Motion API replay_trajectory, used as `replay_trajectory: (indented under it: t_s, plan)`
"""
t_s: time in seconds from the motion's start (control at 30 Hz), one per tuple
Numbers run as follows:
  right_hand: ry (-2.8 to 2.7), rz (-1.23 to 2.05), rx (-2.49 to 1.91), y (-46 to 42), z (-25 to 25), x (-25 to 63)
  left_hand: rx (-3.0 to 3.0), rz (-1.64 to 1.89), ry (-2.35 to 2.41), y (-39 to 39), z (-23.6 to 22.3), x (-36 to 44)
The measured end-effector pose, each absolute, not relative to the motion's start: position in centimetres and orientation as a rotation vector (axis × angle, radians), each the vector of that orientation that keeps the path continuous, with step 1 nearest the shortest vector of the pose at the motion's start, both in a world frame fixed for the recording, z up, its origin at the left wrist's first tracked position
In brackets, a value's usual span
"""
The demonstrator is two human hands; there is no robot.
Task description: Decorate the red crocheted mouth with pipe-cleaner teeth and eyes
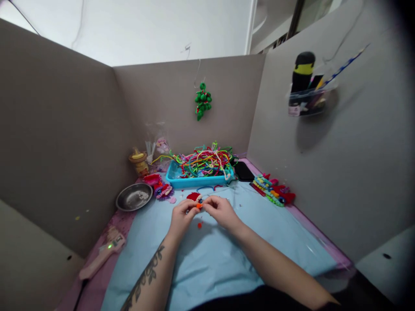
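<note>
My left hand (184, 214) pinches a small orange piece (199, 206) between thumb and fingertips over the middle of the table. From the other side, my right hand (221, 211) is closed, its fingertips meeting at the right edge of the same piece. Just behind the fingers lies a red fuzzy piece (193, 196), partly hidden by my left hand. A second small orange-red bit (199, 225) rests on the blue sheet (223, 263) nearer to me. Whether the orange piece is pipe cleaner is too small to tell.
A blue tray (201, 182) heaped with coloured pipe cleaners (207, 162) stands behind my hands. Left are a metal bowl (134, 197) and a pink glue gun (102, 257) with a green light. Right are a black phone (244, 171) and colourful fuzzy crafts (274, 190). Grey partitions (181, 108) enclose the table.
</note>
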State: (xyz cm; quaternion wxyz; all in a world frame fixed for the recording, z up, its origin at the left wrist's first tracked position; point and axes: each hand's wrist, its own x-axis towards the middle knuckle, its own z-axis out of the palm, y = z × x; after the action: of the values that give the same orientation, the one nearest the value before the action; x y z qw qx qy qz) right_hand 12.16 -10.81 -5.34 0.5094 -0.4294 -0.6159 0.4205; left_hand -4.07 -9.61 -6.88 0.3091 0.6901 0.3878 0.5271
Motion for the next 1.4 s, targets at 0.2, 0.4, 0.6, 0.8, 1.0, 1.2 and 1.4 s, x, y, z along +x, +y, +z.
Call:
replay_trajectory:
  t_s: [0.2,0.4,0.6,0.8,1.0,1.2,1.4]
  plan:
    - [-1.208,1.316,-1.088,-9.8,-6.2,12.5,1.532,1.257,0.976,-9.0,-8.0,-3.6]
    - [-1.166,1.500,-1.096,-9.2,-6.8,12.5,1.436,1.207,0.984,-9.0,-8.0,-3.3]
    - [-1.624,1.065,-1.200,-9.5,-7.4,12.7,1.344,1.173,1.008,-8.1,-8.5,-4.1]
    - [-2.278,0.714,-1.206,-9.3,-8.1,13.5,1.195,1.331,1.080,-7.0,-9.4,-5.2]
    - [-2.310,0.755,-1.218,-9.1,-8.6,13.7,1.145,1.362,1.086,-6.9,-9.4,-5.3]
    - [-2.325,0.750,-1.210,-8.5,-9.3,13.9,1.128,1.380,1.100,-7.1,-9.2,-5.2]
    - [-2.364,0.681,-1.141,-8.5,-9.2,14.1,1.165,1.388,1.107,-7.2,-9.0,-5.3]
